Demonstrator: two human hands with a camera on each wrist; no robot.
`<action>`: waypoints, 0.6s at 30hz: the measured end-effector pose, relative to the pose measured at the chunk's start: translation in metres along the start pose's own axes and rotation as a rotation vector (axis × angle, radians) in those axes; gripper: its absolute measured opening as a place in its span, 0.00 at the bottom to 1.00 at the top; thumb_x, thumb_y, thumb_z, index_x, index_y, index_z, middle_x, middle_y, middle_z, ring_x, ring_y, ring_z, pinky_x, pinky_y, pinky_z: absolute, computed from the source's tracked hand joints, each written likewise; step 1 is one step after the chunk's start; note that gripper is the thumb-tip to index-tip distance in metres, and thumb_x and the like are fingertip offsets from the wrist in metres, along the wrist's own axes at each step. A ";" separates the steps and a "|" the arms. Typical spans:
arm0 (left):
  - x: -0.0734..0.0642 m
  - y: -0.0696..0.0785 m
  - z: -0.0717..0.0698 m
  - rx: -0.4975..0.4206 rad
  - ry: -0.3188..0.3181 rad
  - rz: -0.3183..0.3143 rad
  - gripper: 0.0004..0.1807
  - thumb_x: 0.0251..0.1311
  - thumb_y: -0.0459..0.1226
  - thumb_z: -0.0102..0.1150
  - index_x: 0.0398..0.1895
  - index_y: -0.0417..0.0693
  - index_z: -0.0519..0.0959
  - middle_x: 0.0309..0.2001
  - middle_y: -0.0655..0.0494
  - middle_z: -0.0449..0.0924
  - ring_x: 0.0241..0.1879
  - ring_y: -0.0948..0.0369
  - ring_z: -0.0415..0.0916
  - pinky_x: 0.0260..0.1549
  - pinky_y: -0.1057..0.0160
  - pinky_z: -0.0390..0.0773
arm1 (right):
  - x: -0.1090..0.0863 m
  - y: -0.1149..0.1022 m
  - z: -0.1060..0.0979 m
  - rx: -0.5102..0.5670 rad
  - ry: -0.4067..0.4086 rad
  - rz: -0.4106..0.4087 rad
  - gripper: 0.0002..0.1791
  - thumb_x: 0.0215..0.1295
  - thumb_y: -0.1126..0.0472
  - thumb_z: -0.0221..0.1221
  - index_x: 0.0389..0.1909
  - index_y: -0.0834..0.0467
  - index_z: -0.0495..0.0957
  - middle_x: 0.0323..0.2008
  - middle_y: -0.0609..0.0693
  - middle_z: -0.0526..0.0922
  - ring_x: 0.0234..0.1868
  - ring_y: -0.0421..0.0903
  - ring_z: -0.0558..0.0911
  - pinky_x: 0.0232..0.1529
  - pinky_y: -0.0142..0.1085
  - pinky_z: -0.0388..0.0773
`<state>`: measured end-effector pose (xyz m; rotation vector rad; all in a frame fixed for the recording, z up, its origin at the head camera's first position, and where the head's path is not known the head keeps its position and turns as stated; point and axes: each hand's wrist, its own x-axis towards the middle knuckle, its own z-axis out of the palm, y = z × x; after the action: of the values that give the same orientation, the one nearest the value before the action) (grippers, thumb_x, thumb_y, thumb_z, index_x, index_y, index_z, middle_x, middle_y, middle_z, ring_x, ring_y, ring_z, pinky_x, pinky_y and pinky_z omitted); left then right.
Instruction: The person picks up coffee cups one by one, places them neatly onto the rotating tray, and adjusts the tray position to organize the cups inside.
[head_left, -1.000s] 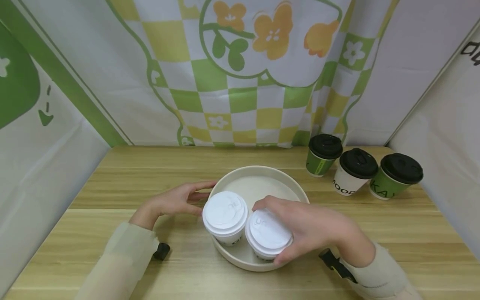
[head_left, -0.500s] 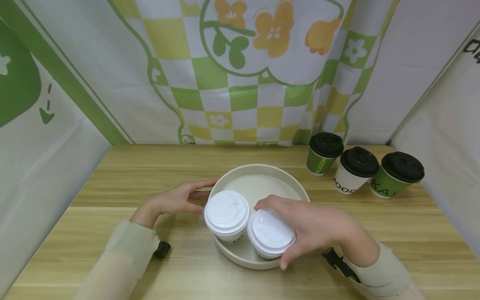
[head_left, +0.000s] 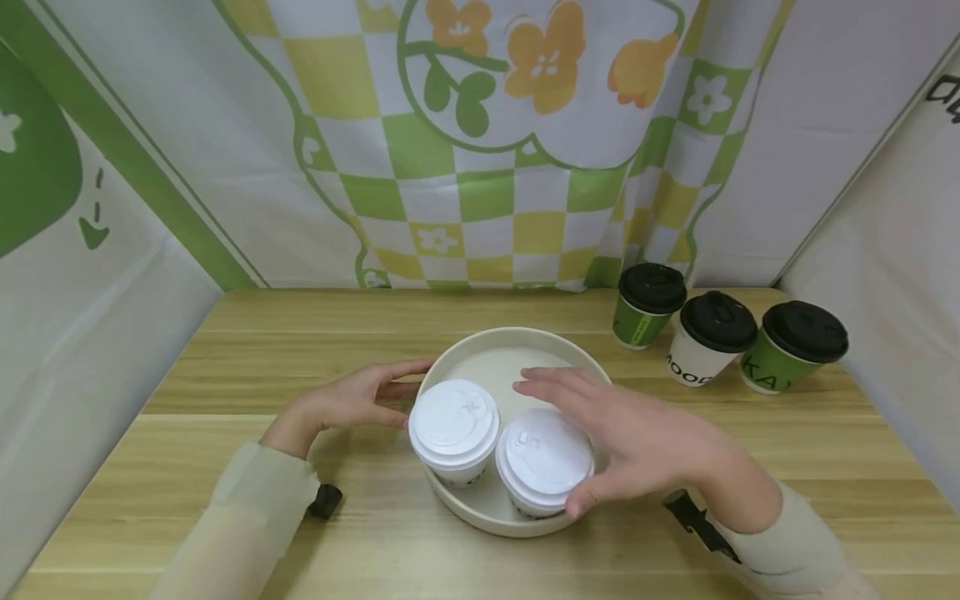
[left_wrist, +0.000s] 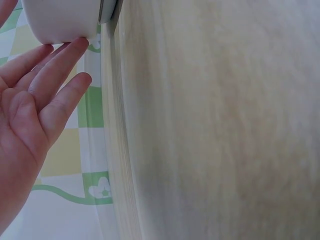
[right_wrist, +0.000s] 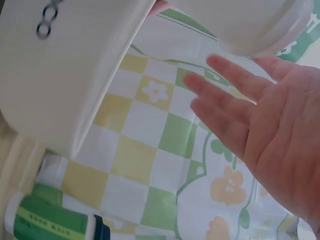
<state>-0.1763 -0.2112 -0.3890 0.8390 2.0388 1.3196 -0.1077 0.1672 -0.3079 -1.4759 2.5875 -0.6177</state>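
Two paper cups with white lids stand side by side in a round cream tray [head_left: 480, 523]. Beside the right-hand cup [head_left: 543, 457] is my right hand [head_left: 637, 433], its fingers spread over the tray and its thumb right at the lid's edge. The right wrist view shows these fingers [right_wrist: 230, 105] extended with nothing held. My left hand [head_left: 356, 400] is at the tray's left side, next to the left-hand cup [head_left: 453, 429]. Seen from the left wrist, the left fingertips [left_wrist: 82, 44] touch the tray's pale outer wall [left_wrist: 62, 20].
At the back right of the wooden table [head_left: 300, 350] stand three black-lidded cups: a small green cup [head_left: 636, 327], a white cup [head_left: 693, 358] and a wider green cup [head_left: 776, 367]. A checkered curtain [head_left: 487, 200] hangs behind the table, with pale cloth walls either side.
My right hand has let go of the right-hand cup, its fingers lifting off the lid, spreading and shifting right. My left hand stays at the tray's side.
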 end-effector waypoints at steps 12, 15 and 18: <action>0.000 0.001 0.001 -0.010 -0.001 0.007 0.48 0.60 0.32 0.66 0.78 0.37 0.48 0.78 0.36 0.46 0.74 0.35 0.54 0.61 0.50 0.78 | -0.011 0.002 -0.021 -0.306 0.056 0.095 0.71 0.35 0.07 0.38 0.80 0.41 0.39 0.81 0.50 0.27 0.80 0.58 0.27 0.69 0.75 0.50; 0.000 0.001 0.001 -0.011 -0.001 0.007 0.48 0.60 0.31 0.66 0.78 0.37 0.48 0.78 0.36 0.46 0.74 0.35 0.53 0.62 0.47 0.77 | -0.013 0.004 -0.025 -0.369 0.073 0.134 0.71 0.35 0.07 0.40 0.80 0.40 0.39 0.80 0.51 0.24 0.79 0.58 0.24 0.70 0.75 0.46; -0.001 0.001 0.001 -0.011 -0.003 0.006 0.48 0.60 0.31 0.66 0.78 0.37 0.48 0.78 0.36 0.46 0.74 0.35 0.53 0.62 0.45 0.77 | -0.015 0.007 -0.029 -0.417 0.077 0.188 0.72 0.33 0.09 0.49 0.80 0.40 0.40 0.80 0.51 0.22 0.79 0.58 0.22 0.71 0.75 0.43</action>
<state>-0.1751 -0.2111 -0.3882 0.8422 2.0259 1.3311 -0.1133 0.1912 -0.2858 -1.2950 3.0027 -0.1163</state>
